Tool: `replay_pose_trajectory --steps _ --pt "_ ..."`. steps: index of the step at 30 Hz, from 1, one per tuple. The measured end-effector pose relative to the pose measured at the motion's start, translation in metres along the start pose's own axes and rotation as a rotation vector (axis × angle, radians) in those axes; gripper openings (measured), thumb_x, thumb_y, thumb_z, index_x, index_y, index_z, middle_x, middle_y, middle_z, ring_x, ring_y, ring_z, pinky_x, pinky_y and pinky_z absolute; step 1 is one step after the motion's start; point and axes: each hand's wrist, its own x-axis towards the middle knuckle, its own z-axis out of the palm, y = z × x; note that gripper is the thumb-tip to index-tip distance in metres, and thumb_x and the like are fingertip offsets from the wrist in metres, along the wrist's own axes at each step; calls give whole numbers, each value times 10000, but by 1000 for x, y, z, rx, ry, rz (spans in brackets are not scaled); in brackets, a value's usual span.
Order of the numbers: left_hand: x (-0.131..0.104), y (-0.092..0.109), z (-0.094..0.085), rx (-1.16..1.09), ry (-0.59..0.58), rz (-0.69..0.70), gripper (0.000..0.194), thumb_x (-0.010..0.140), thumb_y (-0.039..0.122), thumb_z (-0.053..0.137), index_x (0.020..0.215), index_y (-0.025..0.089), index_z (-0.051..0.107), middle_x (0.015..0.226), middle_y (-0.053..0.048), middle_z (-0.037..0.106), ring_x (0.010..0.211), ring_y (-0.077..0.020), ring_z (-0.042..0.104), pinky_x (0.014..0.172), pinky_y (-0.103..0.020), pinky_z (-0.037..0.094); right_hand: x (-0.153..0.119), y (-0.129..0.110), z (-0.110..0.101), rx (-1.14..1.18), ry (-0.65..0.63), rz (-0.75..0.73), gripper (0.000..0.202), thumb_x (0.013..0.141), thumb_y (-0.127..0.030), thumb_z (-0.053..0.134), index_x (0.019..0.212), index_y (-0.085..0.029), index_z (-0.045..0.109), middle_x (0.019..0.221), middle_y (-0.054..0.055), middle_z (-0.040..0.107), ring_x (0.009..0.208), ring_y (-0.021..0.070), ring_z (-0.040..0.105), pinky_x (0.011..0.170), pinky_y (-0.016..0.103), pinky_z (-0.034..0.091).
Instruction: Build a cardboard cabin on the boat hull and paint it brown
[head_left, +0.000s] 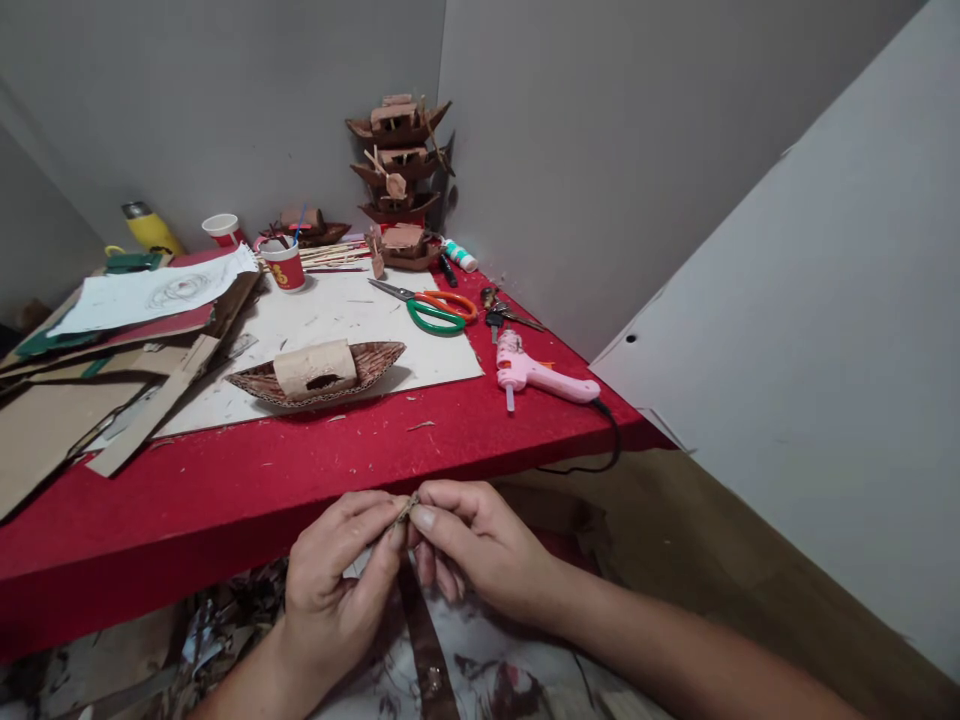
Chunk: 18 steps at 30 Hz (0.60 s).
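Observation:
Just in front of the table's front edge, my left hand (341, 575) and my right hand (480, 545) meet, both closed. Their thumbs and fingertips pinch a small brownish piece (407, 509) between them; the fingers hide most of it. Beyond them on the table lies a small model boat (379, 365) of corrugated cardboard with a pale curved roof (313, 368). To the right rests a pink glue gun (547, 378) with its cord hanging over the edge. Scissors (435, 312) with green and orange handles lie farther back.
Cardboard sheets (60, 420) and a sketch on paper (157, 290) cover the left side. A red cup (285, 268), thin sticks (337, 256), stacked model boats (397, 165), a yellow bottle (152, 230) and keys (495, 322) stand or lie farther back. Grey walls enclose the table.

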Motion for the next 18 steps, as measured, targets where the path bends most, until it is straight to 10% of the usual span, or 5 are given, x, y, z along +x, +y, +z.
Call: replay_pose_trajectory --steps 18 --pt "-10 -4 2 188 -118 175 411 835 1 590 1218 144 629 1056 -119 731 921 -195 702 795 -275 583 -1 1 -1 112 25 173 272 778 -417 534 620 -196 523 408 -58 538 274 55 403 297 148 289"
